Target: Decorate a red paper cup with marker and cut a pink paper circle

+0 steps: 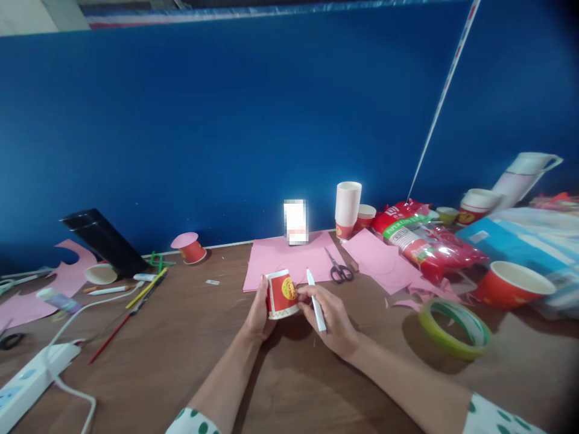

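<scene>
Holding a red paper cup (pixel 275 294) in my left hand (pixel 259 312), I am curving my fingers around its left side, over the table (pixel 289 386), just on the near side of the pink sheets (pixel 263 256). My right hand (pixel 333 319) is gripping a white pen (pixel 317 306), and its fingertips are resting at the cup's right side, seemingly touching it. I am judging the cup to be very light, thin-walled, somewhat stiff but easy to dent, and perhaps a little slippery. So I am favouring a gentle hold on the side wall, with thumb and fingers opposing, because a strong squeeze could be crushing it.
</scene>
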The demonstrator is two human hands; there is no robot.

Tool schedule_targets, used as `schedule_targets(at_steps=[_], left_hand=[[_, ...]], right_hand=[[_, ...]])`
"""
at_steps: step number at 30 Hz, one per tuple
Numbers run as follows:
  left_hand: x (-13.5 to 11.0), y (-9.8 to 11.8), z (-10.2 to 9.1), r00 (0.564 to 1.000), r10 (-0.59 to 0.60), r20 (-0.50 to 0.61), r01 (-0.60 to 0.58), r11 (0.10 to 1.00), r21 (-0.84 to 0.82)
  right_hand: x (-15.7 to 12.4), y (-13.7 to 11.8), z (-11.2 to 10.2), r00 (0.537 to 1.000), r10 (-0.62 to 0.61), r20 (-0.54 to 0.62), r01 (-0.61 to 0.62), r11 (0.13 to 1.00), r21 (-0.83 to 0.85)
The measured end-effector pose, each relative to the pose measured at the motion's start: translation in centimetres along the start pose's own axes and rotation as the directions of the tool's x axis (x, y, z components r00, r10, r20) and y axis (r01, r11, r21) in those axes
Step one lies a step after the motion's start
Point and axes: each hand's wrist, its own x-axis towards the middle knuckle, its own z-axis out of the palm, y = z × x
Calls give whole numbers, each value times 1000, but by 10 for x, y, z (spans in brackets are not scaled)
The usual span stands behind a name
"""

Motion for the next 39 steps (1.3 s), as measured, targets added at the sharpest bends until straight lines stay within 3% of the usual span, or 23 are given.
schedule_targets(at_steps=[4,9,13,16,31,39], left_hand=[[-1,-5,-4,996,89,28,-91,993,79],[-1,-3,-2,994,105,38,-108,991,75],[1,-1,1,995,61,-79,-62,998,-8],[2,2,1,991,5,-131,-11,999,-49],[-5,22,4,990,-135,29,139,963,-231],[0,10,1,996,-88,-28,85,991,-101]], right_hand=[[-2,4,0,1000,-4,14,4,1000,5],[-2,4,0,1000,14,-9,-14,1000,-17],[0,2,-1,989,56,-137,-63,997,-45],[2,0,-2,980,114,-162,-124,991,-48],[3,-3,-4,983,122,-134,-134,988,-81],[1,1,-3,982,139,-130,-137,990,20]])
